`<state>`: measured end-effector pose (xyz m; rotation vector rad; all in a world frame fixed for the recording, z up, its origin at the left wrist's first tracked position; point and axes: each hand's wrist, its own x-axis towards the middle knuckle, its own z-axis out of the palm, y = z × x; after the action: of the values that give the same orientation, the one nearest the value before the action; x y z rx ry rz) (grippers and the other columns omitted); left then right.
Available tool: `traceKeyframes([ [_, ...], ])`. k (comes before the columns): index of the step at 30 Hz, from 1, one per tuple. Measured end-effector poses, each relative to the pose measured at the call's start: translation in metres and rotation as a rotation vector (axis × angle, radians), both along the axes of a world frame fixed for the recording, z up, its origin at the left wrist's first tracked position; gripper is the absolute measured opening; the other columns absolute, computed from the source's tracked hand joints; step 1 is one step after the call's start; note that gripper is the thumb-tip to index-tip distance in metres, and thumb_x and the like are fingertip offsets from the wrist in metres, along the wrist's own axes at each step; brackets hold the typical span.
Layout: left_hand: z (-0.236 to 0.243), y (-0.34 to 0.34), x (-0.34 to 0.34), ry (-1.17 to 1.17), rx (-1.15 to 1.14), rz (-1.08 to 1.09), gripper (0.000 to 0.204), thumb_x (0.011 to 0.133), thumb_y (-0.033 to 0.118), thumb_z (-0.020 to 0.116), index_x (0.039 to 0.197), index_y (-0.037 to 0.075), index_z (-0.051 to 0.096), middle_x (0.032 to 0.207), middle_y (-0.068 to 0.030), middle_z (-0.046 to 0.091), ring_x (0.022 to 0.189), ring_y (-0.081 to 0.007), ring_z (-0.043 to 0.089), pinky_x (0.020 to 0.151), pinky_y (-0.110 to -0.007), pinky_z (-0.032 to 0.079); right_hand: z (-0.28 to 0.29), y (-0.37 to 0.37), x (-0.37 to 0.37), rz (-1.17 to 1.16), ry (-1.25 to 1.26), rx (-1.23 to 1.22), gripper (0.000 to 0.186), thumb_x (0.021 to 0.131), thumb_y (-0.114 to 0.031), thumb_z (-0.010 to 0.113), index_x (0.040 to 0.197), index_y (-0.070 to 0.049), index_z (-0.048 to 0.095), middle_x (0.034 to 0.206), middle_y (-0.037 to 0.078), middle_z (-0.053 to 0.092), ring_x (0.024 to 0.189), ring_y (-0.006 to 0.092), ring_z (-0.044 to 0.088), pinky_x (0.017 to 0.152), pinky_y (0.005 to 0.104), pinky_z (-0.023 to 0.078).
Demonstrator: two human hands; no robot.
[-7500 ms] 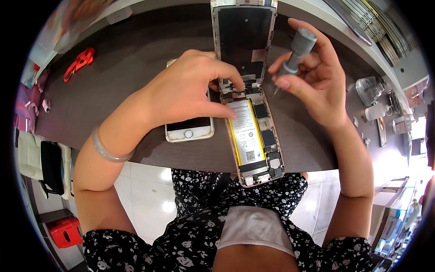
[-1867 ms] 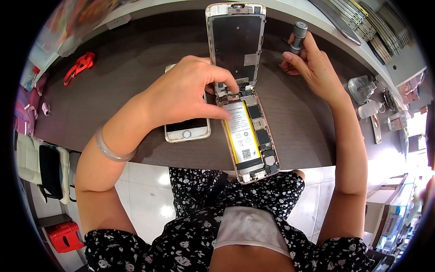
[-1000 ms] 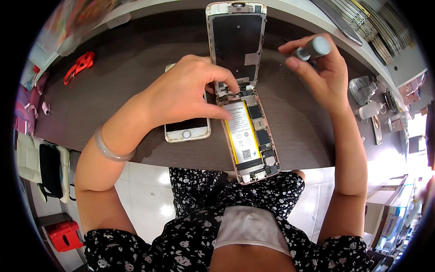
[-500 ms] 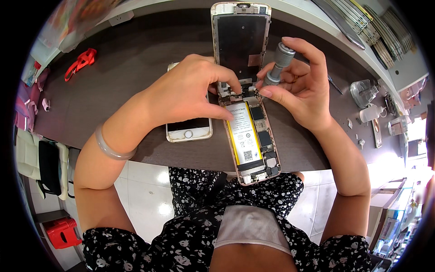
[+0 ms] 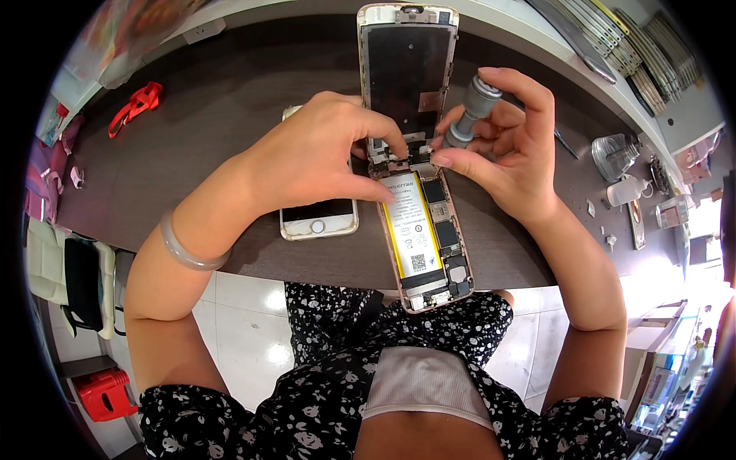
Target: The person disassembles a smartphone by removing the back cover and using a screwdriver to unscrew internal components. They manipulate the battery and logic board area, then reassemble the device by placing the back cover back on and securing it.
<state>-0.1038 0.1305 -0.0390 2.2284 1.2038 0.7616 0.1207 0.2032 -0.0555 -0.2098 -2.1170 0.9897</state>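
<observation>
An opened phone (image 5: 462, 253) lies in front of me, its lower end past the table's near edge. A white battery (image 5: 414, 230) with yellow edges fills its left side; small boards and connectors line the right. Its screen panel (image 5: 410, 69) stands raised at the far end. My left hand (image 5: 318, 149) steadies the phone, thumb on the battery and index finger by the top connectors. In my right hand (image 5: 515, 157) is a screwdriver (image 5: 481, 100) with a grey knurled handle, tilted over the phone's upper right. Fingers hide its tip.
A second white phone (image 5: 318, 228) lies partly beneath my left hand. A red strap (image 5: 138, 106) is at the far left. On the right are a glass jar (image 5: 613, 157), a squeeze bottle (image 5: 629, 192) and small parts. Stacked phone panels (image 5: 590, 34) sit on the back-right shelf.
The screwdriver and my right hand have shifted very slightly, the handle's top a little right and nearer. My left hand and the opened phone look almost unmoved.
</observation>
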Motion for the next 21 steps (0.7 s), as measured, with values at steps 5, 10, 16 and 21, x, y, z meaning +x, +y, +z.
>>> traceKeyframes([
  [5, -0.0002, 0.0006, -0.0001, 0.001, 0.009, -0.007, 0.037, 0.062, 0.011, 0.084, 0.094, 0.003, 0.068, 0.089, -0.0079, 0.068, 0.079, -0.0195, 0.063, 0.071, -0.029, 0.054, -0.003, 0.0031, 0.0045, -0.074, -0.024, 0.131, 0.079, 0.072, 0.005, 0.076, 0.131, -0.01, 0.025, 0.097, 0.019, 0.061, 0.084, 0.0227, 0.067, 0.069, 0.0288, 0.058],
  [10, -0.0009, 0.0006, 0.0005, -0.009, 0.013, -0.01, 0.038, 0.062, 0.011, 0.083, 0.095, 0.003, 0.068, 0.089, -0.0081, 0.068, 0.078, -0.0201, 0.063, 0.071, -0.029, 0.054, -0.01, 0.0002, -0.0031, -0.15, 0.142, 0.03, 0.075, 0.067, -0.01, 0.085, 0.125, -0.008, 0.038, 0.086, 0.008, 0.065, 0.074, 0.0106, 0.065, 0.065, 0.0228, 0.056],
  [16, -0.0002, 0.0005, 0.0, -0.004, 0.018, -0.02, 0.038, 0.062, 0.01, 0.083, 0.096, 0.002, 0.067, 0.089, -0.0091, 0.068, 0.077, -0.021, 0.063, 0.07, -0.03, 0.053, -0.0079, -0.0016, -0.0031, -0.165, 0.117, 0.017, 0.075, 0.067, -0.009, 0.084, 0.125, -0.008, 0.038, 0.085, 0.008, 0.065, 0.075, 0.0109, 0.066, 0.065, 0.0231, 0.056],
  [21, -0.0015, 0.0003, -0.0002, -0.021, 0.019, -0.019, 0.039, 0.062, 0.011, 0.083, 0.096, 0.003, 0.067, 0.089, -0.0095, 0.067, 0.078, -0.0213, 0.063, 0.07, -0.03, 0.054, -0.0059, -0.002, -0.0009, -0.143, 0.08, 0.044, 0.072, 0.069, -0.006, 0.082, 0.126, -0.008, 0.037, 0.089, 0.009, 0.065, 0.08, 0.0118, 0.066, 0.065, 0.0239, 0.057],
])
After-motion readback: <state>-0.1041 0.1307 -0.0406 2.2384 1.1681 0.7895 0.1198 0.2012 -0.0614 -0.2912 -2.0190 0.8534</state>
